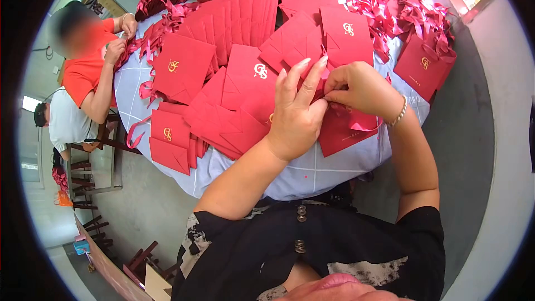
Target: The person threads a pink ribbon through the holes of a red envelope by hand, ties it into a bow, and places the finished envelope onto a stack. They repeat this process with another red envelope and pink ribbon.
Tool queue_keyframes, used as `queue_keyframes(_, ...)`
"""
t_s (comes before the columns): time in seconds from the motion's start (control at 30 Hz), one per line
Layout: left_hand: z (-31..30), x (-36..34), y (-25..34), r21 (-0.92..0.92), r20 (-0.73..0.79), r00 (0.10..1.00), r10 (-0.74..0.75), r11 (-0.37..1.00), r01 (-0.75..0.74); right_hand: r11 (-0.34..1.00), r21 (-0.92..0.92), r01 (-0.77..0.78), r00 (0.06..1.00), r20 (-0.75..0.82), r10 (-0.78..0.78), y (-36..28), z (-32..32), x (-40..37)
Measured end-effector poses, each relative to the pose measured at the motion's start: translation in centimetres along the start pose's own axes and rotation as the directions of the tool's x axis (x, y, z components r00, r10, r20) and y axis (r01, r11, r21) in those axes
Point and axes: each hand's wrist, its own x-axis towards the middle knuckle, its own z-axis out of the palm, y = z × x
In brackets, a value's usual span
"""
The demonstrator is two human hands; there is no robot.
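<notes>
My left hand (pixel 298 108) is over the red bags at the middle of the table, its upper fingers stretched out and its thumb close to my right fingertips. My right hand (pixel 356 90), with a bracelet at the wrist, has its fingers pinched at the top of a red paper bag (pixel 340 134). What lies between those fingertips is too small to make out. A pink ribbon (pixel 365 127) curls on that bag below my right hand. Flat red bags with a printed logo (pixel 253 81) lie under and left of my left hand.
A round table with a pale checked cloth (pixel 329 178) holds stacked red bags (pixel 237 19) and heaps of pink ribbon (pixel 395 14). One ribboned bag (pixel 426 64) sits at the right edge. Two people are at the left, one in an orange shirt (pixel 83 81) handling ribbon. Stools stand behind.
</notes>
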Motion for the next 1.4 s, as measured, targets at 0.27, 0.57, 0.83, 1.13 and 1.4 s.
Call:
queue_keyframes(0.27, -0.2, -0.2, -1.0, -0.216, 0.107, 0.977, -0.185, 0.955, 0.205, 0.969, -0.117, 0.216, 0.843, -0.478, -0.245, 3.0, 1.7, 4.0)
queue_keyframes(0.57, 0.7, -0.8, -2.1, -0.105, 0.142, 0.951, -0.275, 0.951, 0.291, 0.997, -0.058, 0.057, 0.912, -0.403, -0.076, 3.0, 4.6, -1.7)
queue_keyframes(0.83, 2.9, -0.2, -1.9, -0.275, 0.142, 0.978, -0.152, 0.943, 0.186, 0.915, -0.299, 0.270, 0.788, -0.478, -0.388, 5.7, 11.7, -3.7)
queue_keyframes(1.13, 2.7, 1.2, -2.1, -0.178, 0.375, 0.898, -0.231, 0.932, 0.315, 0.894, -0.268, 0.360, 0.791, -0.420, -0.445, 5.6, 10.7, -4.3)
queue_keyframes(1.4, 1.5, 0.7, -3.8, -0.311, 0.372, 0.908, -0.192, 0.896, 0.317, 0.955, -0.237, 0.177, 0.809, -0.517, -0.279, 10.7, 4.3, -10.2)
